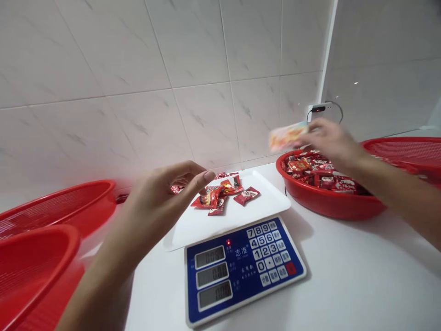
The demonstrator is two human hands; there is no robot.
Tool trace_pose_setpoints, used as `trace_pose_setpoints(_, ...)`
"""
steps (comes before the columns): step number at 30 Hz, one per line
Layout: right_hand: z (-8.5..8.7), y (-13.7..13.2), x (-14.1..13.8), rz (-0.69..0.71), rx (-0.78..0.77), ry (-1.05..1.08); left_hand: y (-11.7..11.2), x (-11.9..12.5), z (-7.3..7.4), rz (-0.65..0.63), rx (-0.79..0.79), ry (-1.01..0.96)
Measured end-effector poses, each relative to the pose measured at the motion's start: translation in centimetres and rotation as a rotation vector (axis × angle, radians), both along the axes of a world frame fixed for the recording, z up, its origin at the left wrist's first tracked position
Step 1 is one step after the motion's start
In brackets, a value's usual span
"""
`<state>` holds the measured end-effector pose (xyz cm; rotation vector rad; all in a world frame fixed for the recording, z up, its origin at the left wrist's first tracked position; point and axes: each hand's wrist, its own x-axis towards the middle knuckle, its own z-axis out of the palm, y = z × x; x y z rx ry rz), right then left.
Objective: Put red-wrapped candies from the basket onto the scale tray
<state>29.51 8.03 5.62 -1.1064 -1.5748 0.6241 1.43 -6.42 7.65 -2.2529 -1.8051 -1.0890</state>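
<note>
My left hand (pixel 165 193) hovers over the left side of the white scale tray (pixel 265 202), fingers curled loosely with the thumb out and nothing seen in them. Several red wrapped candies (pixel 223 193) lie on the tray. My right hand (pixel 327 140) is above the red bowl (pixel 330 207) full of red candies, pinching a blurred orange-white wrapper (pixel 285 136). The blue scale panel (pixel 241 266) shows displays and a keypad with a red light on.
Two red baskets (pixel 51 207) sit at the left, one (pixel 27 266) nearer me. Another red basket (pixel 406 151) stands at the far right. A white device with a cable (pixel 322 110) is at the tiled wall. The counter (pixel 361 276) is white.
</note>
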Motion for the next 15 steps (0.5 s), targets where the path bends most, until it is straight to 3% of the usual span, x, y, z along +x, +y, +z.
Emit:
trace_pose_setpoints(3, -1.9, -2.3, -5.1, 0.354, -0.123, -0.241, -0.1, -0.1, 0.1, -0.007, 0.012, -0.005)
trace_pose_setpoints(5, -3.2, -2.8, -7.5, 0.457, -0.103, -0.319, -0.2, -0.2, 0.1, 0.0, 0.02, -0.011)
trace_pose_setpoints(8, -3.5, -2.3, -9.0, 0.299, 0.185, -0.2, -0.5, -0.3, 0.1, 0.024, 0.052, -0.041)
trace_pose_setpoints(11, -2.1, -1.3, -8.8, 0.053, 0.475, 0.108, -0.5, -0.2, 0.0, 0.028, 0.075, -0.087)
trace_pose_setpoints(15, -0.3, -0.7, -8.2, 0.004, 0.532, 0.418, -0.2, 0.0, -0.1, 0.028, 0.064, -0.076)
